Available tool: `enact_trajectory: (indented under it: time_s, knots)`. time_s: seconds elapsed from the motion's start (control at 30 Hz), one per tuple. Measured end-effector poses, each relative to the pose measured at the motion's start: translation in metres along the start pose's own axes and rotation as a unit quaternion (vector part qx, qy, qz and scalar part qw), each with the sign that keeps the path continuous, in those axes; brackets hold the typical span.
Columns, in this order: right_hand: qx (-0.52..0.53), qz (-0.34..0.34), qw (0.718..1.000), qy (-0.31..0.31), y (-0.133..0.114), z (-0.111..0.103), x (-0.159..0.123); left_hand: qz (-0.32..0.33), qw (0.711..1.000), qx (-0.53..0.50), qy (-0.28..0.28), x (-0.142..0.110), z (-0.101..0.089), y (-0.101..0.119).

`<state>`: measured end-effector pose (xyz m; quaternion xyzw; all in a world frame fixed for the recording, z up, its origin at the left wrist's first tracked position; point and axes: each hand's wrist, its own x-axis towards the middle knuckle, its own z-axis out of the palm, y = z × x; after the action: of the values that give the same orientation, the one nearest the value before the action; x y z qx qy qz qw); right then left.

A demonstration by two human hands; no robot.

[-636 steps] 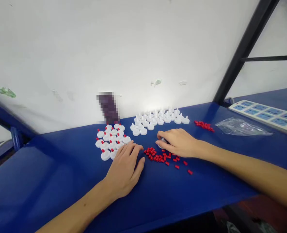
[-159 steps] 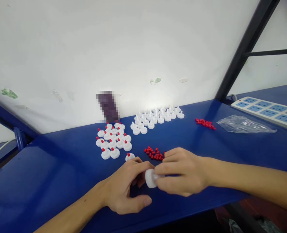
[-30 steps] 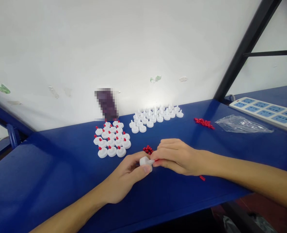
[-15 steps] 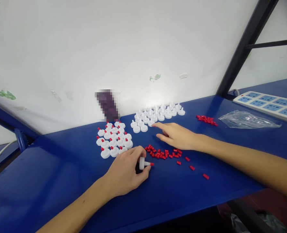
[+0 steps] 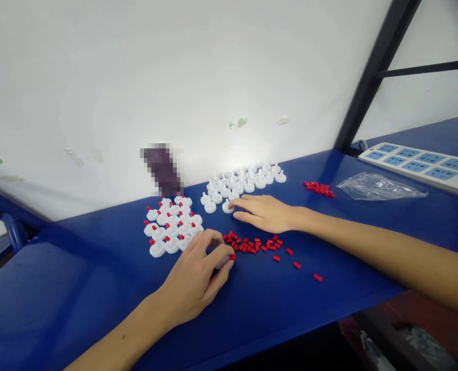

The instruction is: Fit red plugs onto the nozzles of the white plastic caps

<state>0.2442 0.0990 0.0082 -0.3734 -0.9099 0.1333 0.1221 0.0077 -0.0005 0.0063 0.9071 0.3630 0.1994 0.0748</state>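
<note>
Your left grip (image 5: 197,269) holds a red-tipped nozzle cap (image 5: 223,262); your right grip (image 5: 268,213), fingers parted, has a plain nozzle cap (image 5: 226,208) at its fingertips. Loose red tip covers (image 5: 243,248) lie between both.

Red pieces (image 5: 243,249), white caps (image 5: 260,183), blue tabletop (image 5: 78,288)

The white caps (image 5: 171,245) look like smooth plastic. The red tips (image 5: 243,248) are shiny plastic. The blue table (image 5: 260,304) is glossy, the clear bag (image 5: 376,186) crinkly plastic.
</note>
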Motion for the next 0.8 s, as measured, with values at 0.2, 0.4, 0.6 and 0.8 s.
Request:
enact_trajectory:
  time_s: [0.2, 0.4, 0.6, 0.8]
  knots:
    - [0.015, 0.005, 0.999, 0.049, 0.011, 0.006, -0.002, -0.018, 0.989, 0.119, 0.081, 0.003, 0.002, -0.015]
    - [0.011, -0.027, 0.998, 0.046, 0.009, 0.006, -0.001, -0.03, 0.952, 0.287, 0.104, 0.003, -0.009, -0.025]
    - [0.056, -0.038, 0.995, 0.072, 0.014, 0.006, -0.002, 0.072, 0.978, 0.175, 0.091, -0.001, -0.01, -0.014]
    - [0.044, -0.033, 0.997, 0.06, 0.013, 0.006, -0.002, 0.083, 0.996, 0.036, 0.019, -0.003, -0.004, -0.001]
